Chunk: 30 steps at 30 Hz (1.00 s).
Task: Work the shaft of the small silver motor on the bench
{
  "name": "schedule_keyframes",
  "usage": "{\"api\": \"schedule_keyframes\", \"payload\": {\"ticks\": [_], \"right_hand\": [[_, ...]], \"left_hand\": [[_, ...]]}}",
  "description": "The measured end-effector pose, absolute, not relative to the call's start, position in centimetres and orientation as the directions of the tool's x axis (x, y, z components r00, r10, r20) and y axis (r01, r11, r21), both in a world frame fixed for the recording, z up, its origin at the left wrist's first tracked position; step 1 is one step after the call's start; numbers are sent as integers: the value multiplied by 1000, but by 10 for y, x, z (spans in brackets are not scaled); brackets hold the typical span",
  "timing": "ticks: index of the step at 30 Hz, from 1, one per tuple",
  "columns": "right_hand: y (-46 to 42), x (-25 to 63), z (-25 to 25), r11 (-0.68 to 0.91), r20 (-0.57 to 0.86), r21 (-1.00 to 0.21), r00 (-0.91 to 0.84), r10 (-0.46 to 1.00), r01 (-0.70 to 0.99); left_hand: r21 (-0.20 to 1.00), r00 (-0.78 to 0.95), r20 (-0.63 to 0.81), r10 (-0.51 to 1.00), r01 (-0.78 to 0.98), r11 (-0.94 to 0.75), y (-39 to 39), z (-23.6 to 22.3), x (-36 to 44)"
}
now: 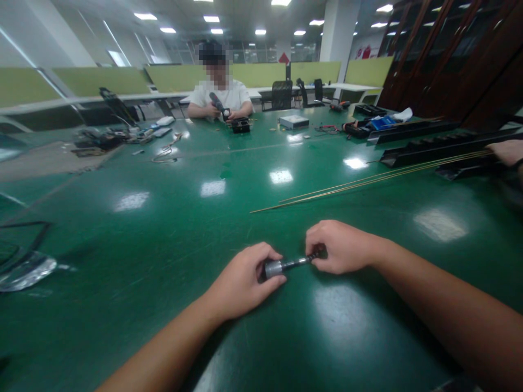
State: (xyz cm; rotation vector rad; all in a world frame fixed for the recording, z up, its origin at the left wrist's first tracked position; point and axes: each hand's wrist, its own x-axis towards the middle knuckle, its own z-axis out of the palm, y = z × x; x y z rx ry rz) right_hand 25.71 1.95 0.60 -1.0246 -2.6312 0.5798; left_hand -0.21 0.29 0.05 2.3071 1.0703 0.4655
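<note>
My left hand (247, 280) is closed around the thick silver end of a slim metal shaft tool (291, 264), low over the table. Thumb and fingers grip that cylinder from either side. The tool narrows into a dark shaft with a shiny band. At the shaft's far end, which looks dark and ridged like a drill bit, my right hand (345, 247) pinches with its fingertips. The tool lies nearly level between both hands; its exact kind cannot be made out, and its two ends are partly hidden by my fingers.
Long thin brass-coloured rods (327, 191) cross the green table (183, 190) beyond my hands, near another person's hand (506, 151) at right. Black metal channels (425, 151) lie there too. Opposite, a seated person (220, 98) holds a power drill (218, 103). A grey box (293, 121) sits farther back.
</note>
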Motion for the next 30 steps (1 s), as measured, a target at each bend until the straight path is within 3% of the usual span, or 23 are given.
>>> {"api": "schedule_keyframes", "payload": {"ticks": [19, 25, 30], "right_hand": [[19, 247, 2, 587, 94, -570, -664, 742, 575], [14, 223, -10, 691, 265, -526, -677, 687, 496], [15, 221, -17, 733, 323, -490, -683, 655, 471]], "left_hand": [[615, 616, 97, 781, 580, -534, 4, -2, -2], [631, 621, 107, 776, 561, -536, 5, 2, 1], [624, 620, 65, 782, 586, -517, 5, 5, 1]]}}
